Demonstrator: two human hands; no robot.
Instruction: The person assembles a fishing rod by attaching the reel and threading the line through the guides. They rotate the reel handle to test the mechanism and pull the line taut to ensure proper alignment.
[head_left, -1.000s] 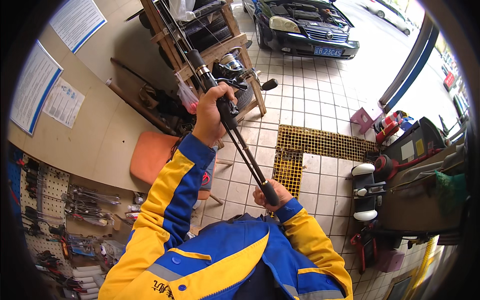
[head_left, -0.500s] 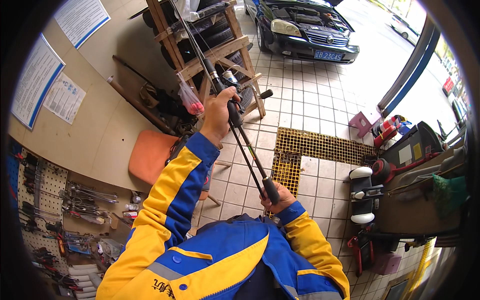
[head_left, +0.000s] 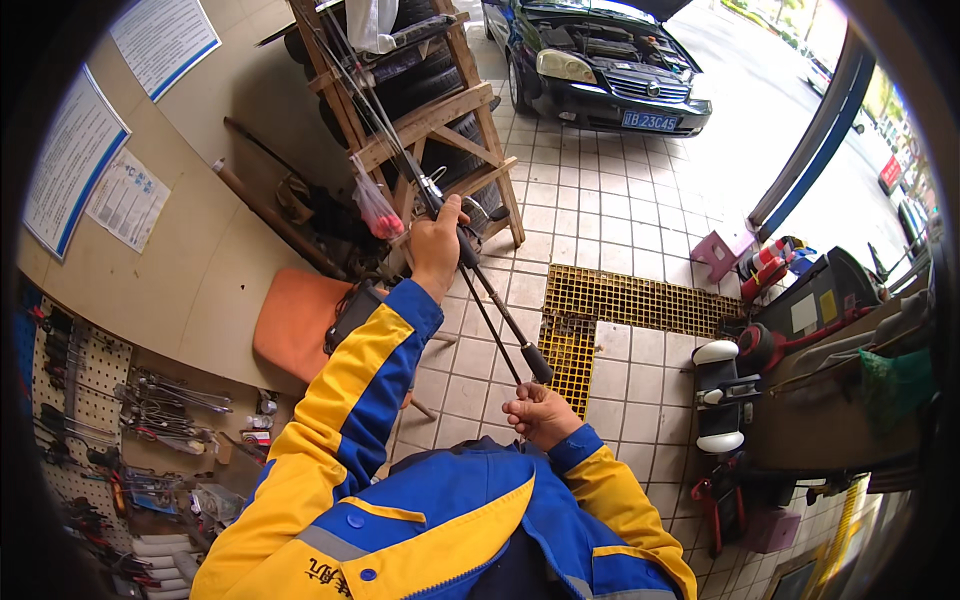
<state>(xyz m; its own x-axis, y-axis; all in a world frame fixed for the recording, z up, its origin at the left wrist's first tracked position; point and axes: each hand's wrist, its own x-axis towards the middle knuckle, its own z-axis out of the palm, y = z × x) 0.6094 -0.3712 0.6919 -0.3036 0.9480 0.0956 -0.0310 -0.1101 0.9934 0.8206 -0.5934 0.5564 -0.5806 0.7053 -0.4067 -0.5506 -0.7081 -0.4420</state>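
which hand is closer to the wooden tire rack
Left. The left hand grips the long rods high up, right beside the wooden tire rack. The right hand holds the rods' lower ends close to the body, well away from the rack.

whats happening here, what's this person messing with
A person in a blue and yellow work jacket is handling a long, thin black tool with two handles in a car workshop. The left hand grips it up near its head, close to a wooden rack; the right hand holds the lower end of one handle, while the other handle's black sleeve pokes out beside it. A dark car stands on the tiled floor.
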